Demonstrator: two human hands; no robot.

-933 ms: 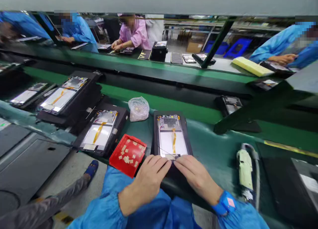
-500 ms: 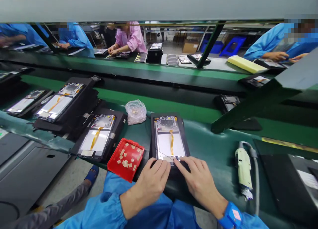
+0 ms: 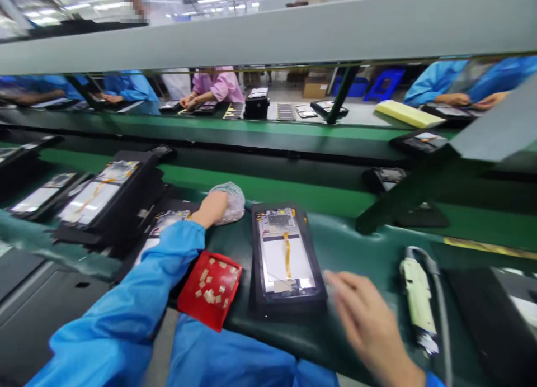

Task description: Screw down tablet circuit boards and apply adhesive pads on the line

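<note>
An opened tablet (image 3: 279,258) with a white battery and an orange ribbon lies on a black foam pad in front of me. My left hand (image 3: 215,208) reaches into a clear plastic bag (image 3: 235,205) behind the red tray; its fingers are hidden there. To the right of the tablet is my right hand (image 3: 361,308), blurred, fingers loosely extended and apart, touching nothing I can make out. The red tray (image 3: 201,311) holds several small beige pieces and sits left of the tablet.
Stacked tablets on foam (image 3: 100,191) stand at the left. A pale green electric screwdriver (image 3: 417,292) with a cable lies at the right. A slanted green post (image 3: 403,191) rises beyond it. Other people work across the bench.
My left hand has left the tablet's near edge and moved up and left to the plastic bag. My right hand has lifted off the tablet and shifted right. The view has tilted upward.
</note>
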